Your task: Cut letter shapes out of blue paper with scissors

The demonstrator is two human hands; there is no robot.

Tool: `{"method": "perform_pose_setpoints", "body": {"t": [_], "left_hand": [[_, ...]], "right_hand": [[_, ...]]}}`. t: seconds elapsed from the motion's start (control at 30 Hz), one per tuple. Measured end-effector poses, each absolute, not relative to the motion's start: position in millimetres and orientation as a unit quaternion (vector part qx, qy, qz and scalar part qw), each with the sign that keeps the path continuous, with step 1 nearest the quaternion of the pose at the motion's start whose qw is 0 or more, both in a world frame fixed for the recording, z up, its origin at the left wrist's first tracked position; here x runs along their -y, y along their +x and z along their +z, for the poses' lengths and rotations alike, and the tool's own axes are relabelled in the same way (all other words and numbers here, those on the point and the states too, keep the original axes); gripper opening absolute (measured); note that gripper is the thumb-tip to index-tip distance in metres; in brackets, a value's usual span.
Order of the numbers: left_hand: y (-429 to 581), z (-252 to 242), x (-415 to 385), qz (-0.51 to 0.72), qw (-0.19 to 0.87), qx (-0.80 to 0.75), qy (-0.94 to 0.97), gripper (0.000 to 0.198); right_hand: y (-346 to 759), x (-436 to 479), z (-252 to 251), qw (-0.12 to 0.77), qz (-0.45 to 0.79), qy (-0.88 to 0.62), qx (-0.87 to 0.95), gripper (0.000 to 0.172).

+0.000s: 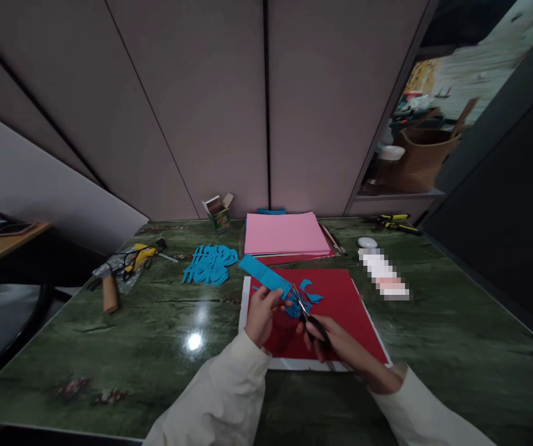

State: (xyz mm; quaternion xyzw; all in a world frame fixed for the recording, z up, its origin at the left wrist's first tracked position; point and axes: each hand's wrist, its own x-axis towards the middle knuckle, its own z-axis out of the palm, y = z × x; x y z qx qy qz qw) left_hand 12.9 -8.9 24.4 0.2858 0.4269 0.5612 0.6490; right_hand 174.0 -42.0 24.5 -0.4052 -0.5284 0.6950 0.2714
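Around the hands: directly under the fingers lies a red sheet (335, 303) on a white backing sheet (247, 303), with blue paper scraps (302, 303) scattered on it. Beyond the fingers, a stack of pink paper (285, 234) sits on further red sheets. Left of the fingers is a pile of blue cut-out lettering (209, 264); farther left, a yellow glue gun (138, 257) with a black cord lies in clear plastic, beside a wooden-handled tool (110, 294). A small open cardboard box (220, 214) stands past the lettering. Right of the fingers: a white round item (367, 242), a pixelated object (383, 274) that cannot be identified, and yellow-and-black hand tools (398, 224) near the far edge. Nothing stands between the hands and the red sheet.

Surface: green marble-patterned tabletop (62, 347), glossy, with one light reflection. Behind it, grey wall panels (266, 111); upper right, a shelf (400, 193) holds a wicker basket (421, 161).

Fingers: left hand (259, 316), cream sleeve (220, 396), is closed on a blue paper strip (264, 277), its fingers (266, 297) pinching the strip's near end. Right hand (322, 337) grips black-handled scissors (307, 316), its fingers (310, 331) curled through the handles. The blades meet the blue paper just above the red sheet; their opening is too small to judge.
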Motion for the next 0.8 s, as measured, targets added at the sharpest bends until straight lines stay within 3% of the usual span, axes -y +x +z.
{"method": "perform_pose_setpoints", "body": {"t": [0.47,0.8], "left_hand": [[0,24,-1,0.491,0.675,-0.414,0.363,0.019],[4,26,4,0.475,0.685,-0.404,0.377,0.021]], "right_hand": [[200,34,39,0.169,0.658,-0.443,0.585,0.039],[200,36,39,0.182,0.657,-0.434,0.589,0.039]]}}
